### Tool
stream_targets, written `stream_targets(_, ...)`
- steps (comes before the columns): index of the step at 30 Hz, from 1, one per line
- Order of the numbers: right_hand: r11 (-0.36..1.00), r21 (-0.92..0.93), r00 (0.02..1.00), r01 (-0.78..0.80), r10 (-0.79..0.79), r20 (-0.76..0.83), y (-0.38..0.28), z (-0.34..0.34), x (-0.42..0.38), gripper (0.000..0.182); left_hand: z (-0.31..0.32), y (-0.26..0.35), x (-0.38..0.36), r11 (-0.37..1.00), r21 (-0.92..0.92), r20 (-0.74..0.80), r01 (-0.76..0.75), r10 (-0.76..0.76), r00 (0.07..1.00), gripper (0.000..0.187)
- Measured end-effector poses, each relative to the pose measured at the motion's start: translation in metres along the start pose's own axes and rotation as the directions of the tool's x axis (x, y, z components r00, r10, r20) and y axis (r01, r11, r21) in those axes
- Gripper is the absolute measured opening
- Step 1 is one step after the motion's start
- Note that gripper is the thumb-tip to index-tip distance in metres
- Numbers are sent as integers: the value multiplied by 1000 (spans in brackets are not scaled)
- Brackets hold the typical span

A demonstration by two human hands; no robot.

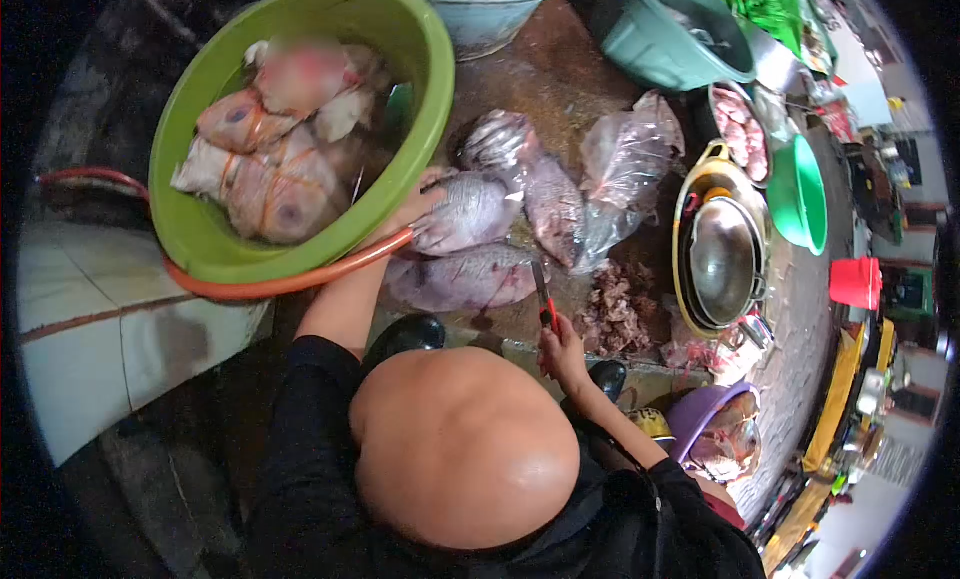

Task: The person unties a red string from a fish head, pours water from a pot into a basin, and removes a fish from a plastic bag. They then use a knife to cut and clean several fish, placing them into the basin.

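Observation:
My right hand (563, 357) is closed around the red and black handle of a knife (544, 287), whose blade points up towards the fish. My left hand (412, 207), partly covered by the green basin's rim, grips the end of a grey fish (470, 211) on the wet ground. Just below lies another fish (470, 277) with red stains. A scaly fish (555, 204) rests to the right, against a clear plastic bag (632, 151). A heap of reddish-brown scraps (618, 309) is right of the knife.
A green basin (436, 89) holds large fish heads (290, 204) in water. Along its lower edge runs an orange hose (300, 274). Stacked metal pans (722, 264), a teal tub (665, 54), a bright green bowl (800, 194) and a purple basin (690, 419) stand to the right.

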State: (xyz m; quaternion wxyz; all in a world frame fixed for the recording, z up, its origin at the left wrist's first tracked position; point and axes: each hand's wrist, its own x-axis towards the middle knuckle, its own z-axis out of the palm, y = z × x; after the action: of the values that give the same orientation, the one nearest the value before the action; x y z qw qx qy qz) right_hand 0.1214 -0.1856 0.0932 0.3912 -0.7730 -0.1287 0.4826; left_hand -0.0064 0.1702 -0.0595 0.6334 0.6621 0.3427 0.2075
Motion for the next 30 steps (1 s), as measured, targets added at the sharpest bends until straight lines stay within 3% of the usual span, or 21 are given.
stream_targets(1, 1000, -6, 1000, -12, 12, 21, 2, 3, 2, 28, -2, 1, -12, 1000, 2, -14, 20, -20, 1000, 63)
stream_targets(3, 986, -126, 994, 105, -101, 39, 6, 7, 6, 29, -5, 21, -39, 898, 439, -227, 33, 75, 971, 52)
stream_targets(4, 988, -122, 994, 97, -91, 54, 5, 12, 7, 29, 8, 31, -65, 938, 304, -278, -165, 253, 927, 53)
stream_targets(5, 980, -159, 991, 123, -112, 76, 1, 16, 9, 31, 15, 37, -86, 938, 312, -279, -152, 243, 929, 53)
stream_targets(7, 958, -228, 982, 174, -152, 112, -9, 24, 11, 33, 27, 45, -120, 838, 545, -378, -25, 271, 885, 43)
stream_targets(8, 945, -302, 986, 128, -88, 142, -14, 27, 13, 35, 35, 42, -131, 718, 694, -368, 55, 288, 884, 49)
stream_targets(9, 947, -298, 987, 118, -78, 142, -12, 32, 19, 35, 36, 38, -137, 717, 695, -363, 58, 280, 889, 49)
stream_targets(11, 874, -348, 936, 339, -276, 219, -11, 45, 30, 35, 37, 43, -146, 584, 809, -262, 68, 255, 931, 51)
stream_targets(13, 839, -365, 912, 403, -335, 236, -15, 58, 37, 35, 36, 34, -138, 561, 823, -257, 93, 222, 941, 52)
stream_targets(15, 861, -331, 916, 386, -313, 252, -18, 71, 45, 34, 34, 30, -130, 518, 856, -217, -1, 361, 907, 52)
stream_targets(16, 868, -320, 917, 380, -306, 256, -24, 77, 47, 34, 33, 29, -125, 549, 834, -228, 45, 270, 935, 48)
stream_targets(19, 916, -271, 931, 297, -215, 294, -31, 88, 54, 33, 34, 27, -122, 517, 855, -237, 34, 332, 913, 40)
stream_targets(22, 816, -419, 908, 399, -286, 306, -20, 91, 66, 30, 28, 30, -118, 547, 837, -205, -16, 341, 918, 34)
stream_targets(24, 668, -571, 878, 478, -393, 275, -17, 91, 70, 26, 24, 32, -116, 552, 834, -189, -17, 314, 931, 33)
stream_targets(28, 744, -515, 903, 426, -317, 289, -27, 87, 67, 24, 21, 38, -118, 528, 849, -181, -19, 326, 928, 29)
stream_targets(30, 672, -524, 852, 523, -420, 312, -23, 88, 69, 23, 17, 41, -117, 553, 832, -165, -45, 324, 931, 29)
